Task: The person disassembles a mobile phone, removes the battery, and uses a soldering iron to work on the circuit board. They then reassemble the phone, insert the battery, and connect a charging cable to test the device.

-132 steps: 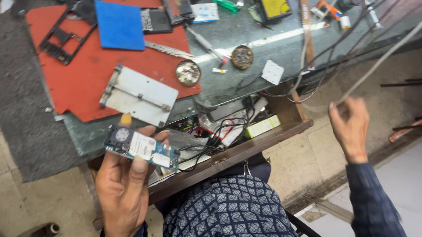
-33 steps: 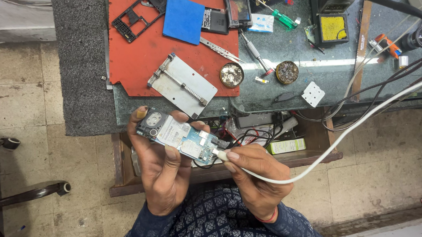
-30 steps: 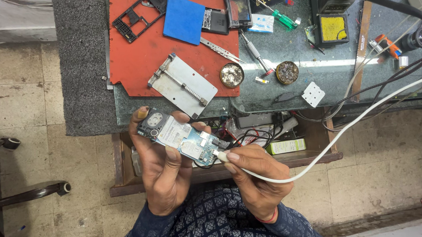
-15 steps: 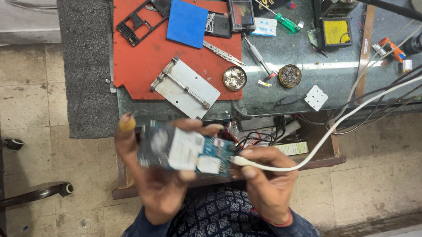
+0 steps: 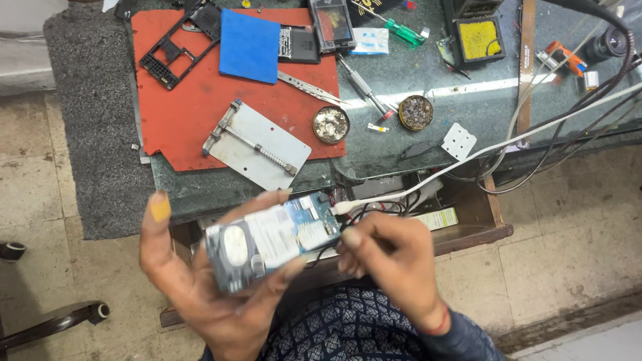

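My left hand (image 5: 196, 287) grips an opened phone (image 5: 273, 239), its back off so a white battery and blue board show. A white cable (image 5: 478, 152) is plugged into the phone's right end and runs up to the right across the bench. My right hand (image 5: 393, 267) sits just right of the phone, fingers curled near the plug; whether it still pinches the cable is unclear. Both hands hover over an open drawer (image 5: 475, 231) below the bench edge.
A red mat (image 5: 188, 114) on the bench carries a blue pad (image 5: 249, 45), a black phone frame (image 5: 174, 46), a metal holder plate (image 5: 258, 143) and tweezers (image 5: 310, 91). Two small round tins (image 5: 331, 124), screwdrivers (image 5: 364, 88) and black cables (image 5: 585, 111) lie right.
My right hand reached out right, brought the white cable back and plugged it into the phone. Both hands then raised the phone and tilted it level; the plug now sits in its end.
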Available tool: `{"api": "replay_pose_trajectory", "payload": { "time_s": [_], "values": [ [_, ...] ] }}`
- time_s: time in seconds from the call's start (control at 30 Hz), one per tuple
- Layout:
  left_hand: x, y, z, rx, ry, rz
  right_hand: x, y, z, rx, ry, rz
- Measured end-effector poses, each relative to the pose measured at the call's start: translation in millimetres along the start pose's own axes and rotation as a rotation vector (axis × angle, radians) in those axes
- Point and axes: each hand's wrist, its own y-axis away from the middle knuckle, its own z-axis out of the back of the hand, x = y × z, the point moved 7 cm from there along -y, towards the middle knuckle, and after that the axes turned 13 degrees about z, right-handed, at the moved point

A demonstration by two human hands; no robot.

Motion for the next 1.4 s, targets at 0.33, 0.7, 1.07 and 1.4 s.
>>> {"api": "replay_pose_trajectory", "payload": {
  "time_s": [0.33,0.7,1.07,1.4],
  "values": [
    [0,-24,-21,0.058,-0.488,0.188,72,-5,-16,-0.004,0.435,0.719],
    [10,-33,-33,0.093,-0.703,0.164,-9,1,-12,-0.024,-0.269,0.049],
    [8,-29,-9,-0.091,-0.755,0.200,-4,-5,-5,-0.039,-0.348,-0.022],
    [24,-31,-20,0.093,-0.337,0.263,-3,-3,-8,-0.025,-0.362,-0.011]
  ]
}}
